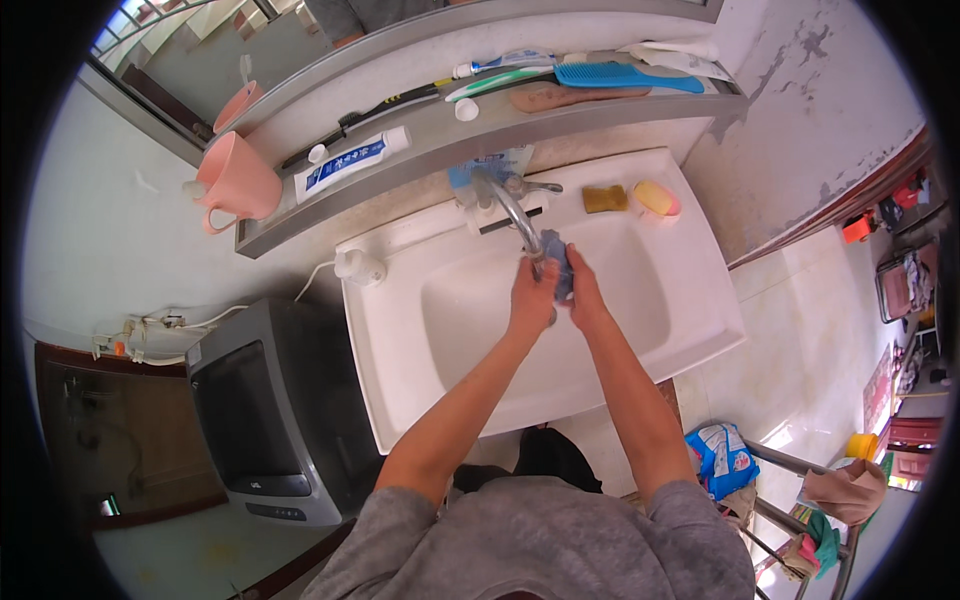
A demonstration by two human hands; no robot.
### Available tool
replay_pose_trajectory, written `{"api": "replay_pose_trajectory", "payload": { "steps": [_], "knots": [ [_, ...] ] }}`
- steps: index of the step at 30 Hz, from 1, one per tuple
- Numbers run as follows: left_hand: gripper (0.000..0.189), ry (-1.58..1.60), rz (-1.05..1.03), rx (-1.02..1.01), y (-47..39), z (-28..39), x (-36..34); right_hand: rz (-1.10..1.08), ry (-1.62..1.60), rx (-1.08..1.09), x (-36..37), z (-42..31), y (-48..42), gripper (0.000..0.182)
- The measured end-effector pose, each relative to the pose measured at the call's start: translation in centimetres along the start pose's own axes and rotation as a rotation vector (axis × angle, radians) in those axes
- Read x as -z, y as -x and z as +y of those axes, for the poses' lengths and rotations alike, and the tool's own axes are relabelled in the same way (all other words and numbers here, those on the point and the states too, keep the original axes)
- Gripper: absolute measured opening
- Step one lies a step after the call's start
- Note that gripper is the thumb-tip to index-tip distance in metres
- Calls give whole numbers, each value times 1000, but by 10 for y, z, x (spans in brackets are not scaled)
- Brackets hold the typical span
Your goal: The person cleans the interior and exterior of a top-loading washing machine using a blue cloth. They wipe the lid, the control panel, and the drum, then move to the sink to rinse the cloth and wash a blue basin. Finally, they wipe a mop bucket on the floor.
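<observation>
Over the basin of a white washbasin, both hands hold a wet-looking grey-blue cloth close under the spout of a chrome faucet. My left hand grips its left side, partly behind the spout's end. On the other side, my right hand has its fingers closed around the cloth's right edge. Part of the cloth is hidden by the fingers. Whether water is running cannot be made out. The faucet lever points to the right.
A brown soap bar and a pink soap dish with yellow soap sit on the right rim. At left stands a white bottle. Above, a shelf carries a pink mug, toothpaste and a blue comb.
</observation>
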State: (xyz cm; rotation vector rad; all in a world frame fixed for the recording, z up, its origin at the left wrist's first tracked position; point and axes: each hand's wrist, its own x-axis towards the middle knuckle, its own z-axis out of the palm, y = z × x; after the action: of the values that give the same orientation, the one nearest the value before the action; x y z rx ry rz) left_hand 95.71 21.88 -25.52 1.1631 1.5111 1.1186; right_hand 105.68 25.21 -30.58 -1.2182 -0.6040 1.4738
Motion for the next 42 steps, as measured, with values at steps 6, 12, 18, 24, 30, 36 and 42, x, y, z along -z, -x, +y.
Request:
{"api": "replay_pose_trajectory", "payload": {
  "steps": [6,12,18,24,30,36,42],
  "knots": [
    [37,-24,264,152,-39,-60,32,-185,-327,-18,-41,22,62,45],
    [60,-183,48,-164,32,-21,-24,-226,-424,-206,-7,14,-10,49],
    [51,474,-66,282,-60,-86,19,-315,134,59,-28,33,49,46],
    [57,-195,123,-239,35,-53,-35,-208,-417,-155,-9,5,14,46],
    [66,-93,-260,-87,-7,-46,29,-334,-384,-310,-35,-4,54,28],
    [73,-657,-498,-702,-9,3,89,-470,-33,-441,11,-36,30,27],
    [62,-895,-522,-1164,-34,-5,73,-698,282,-482,-10,-52,36,24]
  ]
}}
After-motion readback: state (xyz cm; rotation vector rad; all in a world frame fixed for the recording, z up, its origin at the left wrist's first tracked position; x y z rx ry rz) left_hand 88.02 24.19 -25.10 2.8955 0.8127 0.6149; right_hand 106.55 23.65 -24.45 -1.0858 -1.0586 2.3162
